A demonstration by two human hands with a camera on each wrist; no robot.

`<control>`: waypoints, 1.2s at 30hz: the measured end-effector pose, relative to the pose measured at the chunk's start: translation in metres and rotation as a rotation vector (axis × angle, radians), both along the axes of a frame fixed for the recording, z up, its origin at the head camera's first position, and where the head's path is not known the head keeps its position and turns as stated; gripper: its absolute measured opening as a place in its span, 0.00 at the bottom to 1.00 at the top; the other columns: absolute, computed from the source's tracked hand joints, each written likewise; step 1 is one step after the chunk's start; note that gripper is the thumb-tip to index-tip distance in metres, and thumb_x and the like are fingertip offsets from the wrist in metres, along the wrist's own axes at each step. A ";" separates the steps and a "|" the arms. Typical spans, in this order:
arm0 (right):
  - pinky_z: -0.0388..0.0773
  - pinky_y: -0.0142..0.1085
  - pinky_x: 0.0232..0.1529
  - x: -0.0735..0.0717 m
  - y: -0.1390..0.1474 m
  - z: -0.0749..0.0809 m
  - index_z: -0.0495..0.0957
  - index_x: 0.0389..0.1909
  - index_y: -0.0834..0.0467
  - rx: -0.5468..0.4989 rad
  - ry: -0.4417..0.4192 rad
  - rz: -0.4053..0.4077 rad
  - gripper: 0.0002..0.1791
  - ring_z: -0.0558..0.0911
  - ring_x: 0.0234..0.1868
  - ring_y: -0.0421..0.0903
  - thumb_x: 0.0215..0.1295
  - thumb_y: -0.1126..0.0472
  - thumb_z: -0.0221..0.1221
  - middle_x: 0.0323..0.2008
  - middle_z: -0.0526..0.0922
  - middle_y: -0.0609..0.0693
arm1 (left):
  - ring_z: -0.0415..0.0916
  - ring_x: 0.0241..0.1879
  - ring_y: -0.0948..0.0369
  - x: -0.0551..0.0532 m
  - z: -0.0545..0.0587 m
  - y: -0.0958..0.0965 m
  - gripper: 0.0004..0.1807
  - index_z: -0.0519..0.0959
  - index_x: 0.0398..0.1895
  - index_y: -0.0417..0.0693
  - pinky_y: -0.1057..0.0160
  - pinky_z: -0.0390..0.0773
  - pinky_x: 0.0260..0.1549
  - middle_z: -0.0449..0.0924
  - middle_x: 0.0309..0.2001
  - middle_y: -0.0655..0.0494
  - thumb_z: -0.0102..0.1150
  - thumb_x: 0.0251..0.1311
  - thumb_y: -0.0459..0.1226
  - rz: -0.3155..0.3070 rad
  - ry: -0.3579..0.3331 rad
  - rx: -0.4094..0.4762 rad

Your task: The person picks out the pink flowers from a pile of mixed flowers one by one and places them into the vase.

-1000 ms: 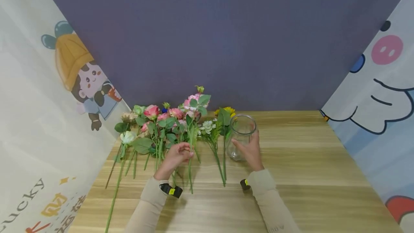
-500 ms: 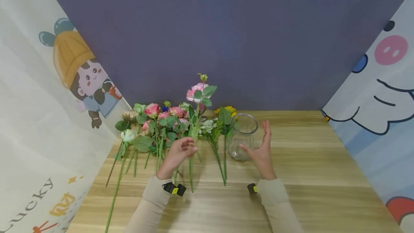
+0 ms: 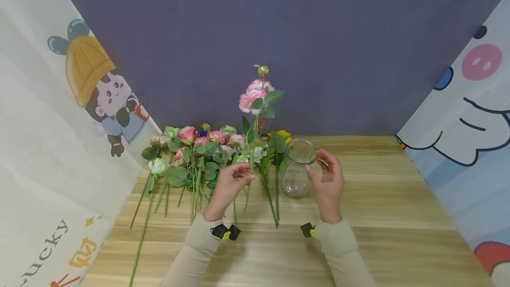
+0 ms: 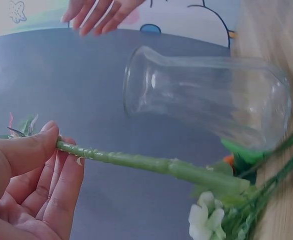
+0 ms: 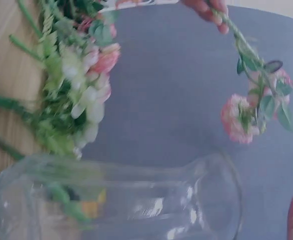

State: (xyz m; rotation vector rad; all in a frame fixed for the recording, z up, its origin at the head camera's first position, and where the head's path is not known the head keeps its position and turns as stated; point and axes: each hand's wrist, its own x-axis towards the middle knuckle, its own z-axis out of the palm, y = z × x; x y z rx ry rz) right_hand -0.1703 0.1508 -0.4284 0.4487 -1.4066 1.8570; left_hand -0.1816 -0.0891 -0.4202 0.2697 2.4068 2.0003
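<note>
Two hands (image 3: pixel 229 187) (image 3: pixel 328 185), one stem (image 4: pixel 154 164) pinched, one vase (image 3: pixel 295 183)

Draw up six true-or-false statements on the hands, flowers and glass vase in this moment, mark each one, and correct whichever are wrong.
1. The left hand pinches the stem of a pink flower. True.
2. In the head view, other flowers lie on the wooden table left of the glass vase. True.
3. The glass vase is lying on its side. False: it stands upright.
4. In the head view, a yellow flower shows near the left edge of the vase's rim. True.
5. Both hands are holding flowers. False: the right hand is beside the vase's rim and holds nothing.
6. The held stem's lower end is inside the vase. False: it is outside.
</note>
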 end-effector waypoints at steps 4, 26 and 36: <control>0.74 0.31 0.53 0.003 -0.008 0.007 0.68 0.52 0.79 0.044 -0.056 0.057 0.24 0.77 0.49 0.46 0.51 0.84 0.58 0.45 0.78 0.57 | 0.79 0.33 0.59 0.003 0.005 0.009 0.16 0.79 0.46 0.32 0.63 0.82 0.32 0.81 0.37 0.43 0.64 0.54 0.28 -0.007 0.049 0.020; 0.78 0.30 0.46 0.003 -0.036 0.031 0.73 0.50 0.74 0.159 -0.369 0.120 0.20 0.82 0.41 0.41 0.54 0.76 0.63 0.43 0.80 0.62 | 0.80 0.33 0.58 0.025 0.036 0.060 0.09 0.83 0.37 0.31 0.69 0.79 0.34 0.84 0.36 0.40 0.66 0.51 0.26 -0.021 0.129 0.000; 0.79 0.27 0.40 0.007 -0.026 0.036 0.77 0.41 0.73 0.172 -0.408 0.009 0.13 0.82 0.35 0.36 0.53 0.75 0.64 0.32 0.83 0.42 | 0.82 0.32 0.56 0.009 0.005 0.071 0.10 0.85 0.36 0.36 0.67 0.80 0.33 0.85 0.34 0.46 0.69 0.50 0.31 -0.044 0.226 0.021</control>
